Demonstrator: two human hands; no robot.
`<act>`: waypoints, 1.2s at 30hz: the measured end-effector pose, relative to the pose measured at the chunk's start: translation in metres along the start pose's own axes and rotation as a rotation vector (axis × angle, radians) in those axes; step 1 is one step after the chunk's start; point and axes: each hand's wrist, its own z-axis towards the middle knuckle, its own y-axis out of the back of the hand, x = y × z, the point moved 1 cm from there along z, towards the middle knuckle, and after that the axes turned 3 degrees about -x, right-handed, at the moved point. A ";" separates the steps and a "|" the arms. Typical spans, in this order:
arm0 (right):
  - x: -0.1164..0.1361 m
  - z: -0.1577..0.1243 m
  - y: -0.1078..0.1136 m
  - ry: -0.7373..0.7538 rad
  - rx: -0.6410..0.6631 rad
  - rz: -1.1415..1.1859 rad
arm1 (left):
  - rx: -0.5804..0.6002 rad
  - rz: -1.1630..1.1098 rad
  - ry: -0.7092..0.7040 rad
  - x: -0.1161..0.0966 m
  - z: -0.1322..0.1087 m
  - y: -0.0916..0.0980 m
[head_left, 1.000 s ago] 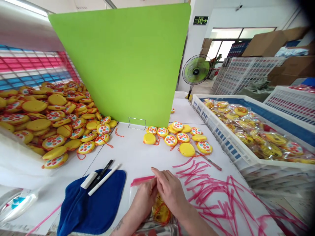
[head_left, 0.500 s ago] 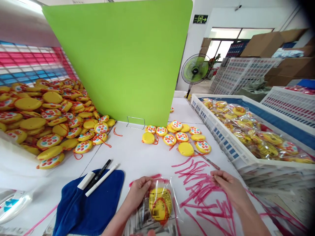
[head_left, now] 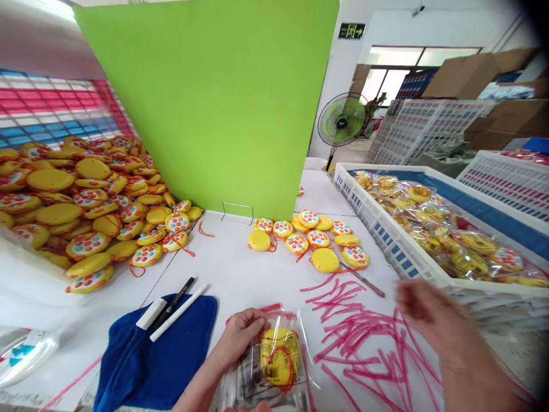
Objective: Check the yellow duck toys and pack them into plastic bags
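A clear plastic bag (head_left: 305,349) lies at the front middle of the table, with a yellow toy (head_left: 281,356) with an orange cord inside it. The bag's printing shows over the toy. My left hand (head_left: 245,333) is closed on the bag's upper left edge, thumb against fingers. More clear plastic lies beneath. My right hand (head_left: 424,312) is in the air right of the pink strips (head_left: 360,343), near the crate; its fingers are smeared by motion. A bit of skin shows at the bottom edge, too cut off to place.
Loose yellow toys (head_left: 319,237) and tweezers (head_left: 364,280) lie behind the strips. A large toy heap (head_left: 92,212) fills the left. A blue cloth (head_left: 158,355) carries pens (head_left: 178,312). A green panel (head_left: 210,114) stands behind. A white crate (head_left: 386,240) holds bagged toys.
My right hand has moved right and slightly up, away from the pink strips toward the crate. My left hand and the bagged toy have stayed nearly in place.
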 end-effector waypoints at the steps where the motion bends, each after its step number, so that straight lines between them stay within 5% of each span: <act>1: -0.004 -0.002 -0.022 -0.068 0.220 -0.039 | 0.001 -0.017 0.000 0.001 0.000 0.001; 4: -0.023 -0.021 -0.089 -0.142 0.568 -0.145 | -0.001 -0.078 0.009 0.005 0.003 0.003; 7: -0.049 -0.045 -0.142 -0.123 0.634 -0.126 | 0.002 -0.105 -0.005 0.008 0.005 0.006; 10: -0.067 -0.056 -0.170 -0.047 0.613 -0.109 | 0.024 -0.127 -0.008 0.007 0.005 0.007; 23: -0.066 -0.044 -0.141 -0.089 0.560 0.018 | 0.010 -0.179 0.076 0.001 0.003 0.016; 28: -0.057 -0.056 -0.159 -0.041 0.589 0.021 | 0.146 -0.120 0.025 -0.010 -0.002 0.003; 36: -0.055 -0.070 -0.182 0.046 0.594 -0.058 | 0.058 -0.034 -0.014 -0.004 0.001 0.003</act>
